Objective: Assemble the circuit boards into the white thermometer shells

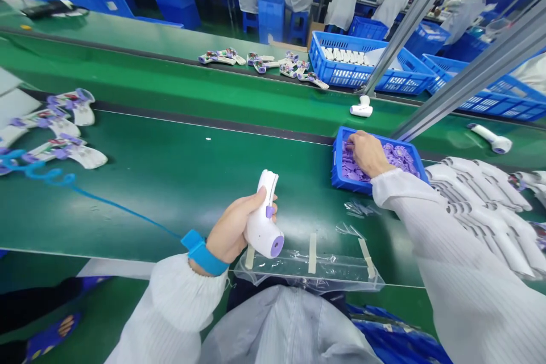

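My left hand (239, 222), with a blue wrist strap (205, 253) and coiled cord, is wrapped round a white gun-shaped housing (263, 227). The housing has a purple button and a purple round end that points toward me. At the right, my right hand (367, 153) reaches into a blue tray (362, 186) of small purple parts (398, 156). Its fingers are bent down among the parts, and the fingertips are hidden, so what they hold cannot be seen.
White shells (486, 193) are stacked at the right. Partly assembled units (63, 148) lie at the left, more (264, 62) on the far ledge beside a blue crate (371, 77). A slanted metal post (412, 23) stands behind the tray. Taped plastic (298, 264) lines the near edge.
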